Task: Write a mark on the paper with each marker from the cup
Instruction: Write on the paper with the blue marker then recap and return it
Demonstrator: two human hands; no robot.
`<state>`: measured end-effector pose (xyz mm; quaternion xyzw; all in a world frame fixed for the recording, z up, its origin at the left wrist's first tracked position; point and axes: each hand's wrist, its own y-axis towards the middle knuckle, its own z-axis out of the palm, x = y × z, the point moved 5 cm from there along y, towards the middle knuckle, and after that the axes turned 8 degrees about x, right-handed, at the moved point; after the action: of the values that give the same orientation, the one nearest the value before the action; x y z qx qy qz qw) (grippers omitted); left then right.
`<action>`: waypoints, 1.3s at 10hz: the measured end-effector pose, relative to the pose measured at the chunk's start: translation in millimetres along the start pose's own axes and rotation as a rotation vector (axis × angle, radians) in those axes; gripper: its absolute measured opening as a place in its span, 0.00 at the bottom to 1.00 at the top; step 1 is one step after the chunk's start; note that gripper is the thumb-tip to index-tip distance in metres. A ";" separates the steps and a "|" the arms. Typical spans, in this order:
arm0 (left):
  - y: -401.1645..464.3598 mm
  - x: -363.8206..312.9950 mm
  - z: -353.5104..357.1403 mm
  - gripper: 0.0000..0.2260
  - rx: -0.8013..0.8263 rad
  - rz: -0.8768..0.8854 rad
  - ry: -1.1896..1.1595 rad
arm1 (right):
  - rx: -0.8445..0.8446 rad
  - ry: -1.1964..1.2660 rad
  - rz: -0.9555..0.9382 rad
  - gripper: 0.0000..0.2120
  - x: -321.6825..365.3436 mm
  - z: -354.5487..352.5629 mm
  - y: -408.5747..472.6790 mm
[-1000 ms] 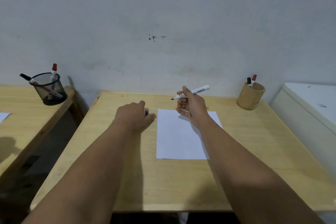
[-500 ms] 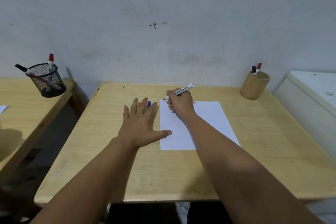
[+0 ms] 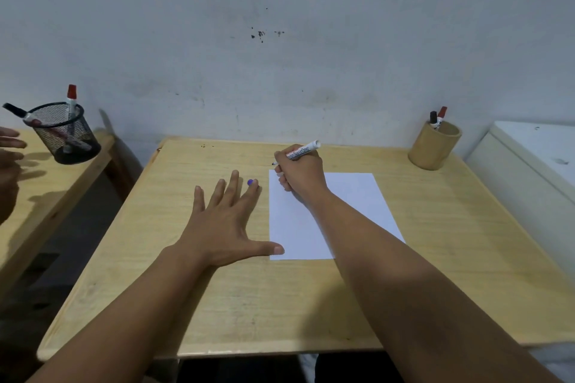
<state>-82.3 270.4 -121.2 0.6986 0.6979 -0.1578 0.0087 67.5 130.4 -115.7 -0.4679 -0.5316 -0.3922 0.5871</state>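
Note:
A white sheet of paper lies on the wooden desk. My right hand grips an uncapped white marker, its dark tip pointing left just past the paper's top left corner. My left hand lies flat on the desk beside the paper, fingers spread, thumb touching the paper's lower left edge. A small blue cap rests by my left fingertips. A tan cup at the back right holds a black-capped marker and a red-capped marker.
To the left, a second wooden table carries a black mesh cup with markers. Another person's hand shows at the left edge. A white cabinet stands right of the desk. A grey wall runs behind.
My left hand opened from a fist and flattened on the desk, leaving the blue cap beside it. My right hand brought the marker down from the air to the paper's top left corner.

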 end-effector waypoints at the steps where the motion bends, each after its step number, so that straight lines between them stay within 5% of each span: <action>1: 3.7 -0.9 -0.1 0.60 0.018 -0.007 0.016 | -0.016 -0.035 0.000 0.07 -4.0 0.3 -0.4; 3: 2.8 -1.4 -0.2 0.58 -0.025 -0.001 0.013 | -0.044 -0.075 -0.042 0.14 1.5 0.7 4.0; 13: 2.2 -0.4 1.6 0.68 0.003 -0.034 0.048 | -0.052 -0.319 -0.105 0.10 -5.2 3.2 1.1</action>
<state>-80.5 269.6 -123.1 0.6903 0.7093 -0.1423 -0.0119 67.1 133.5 -121.0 -0.5108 -0.6316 -0.3567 0.4615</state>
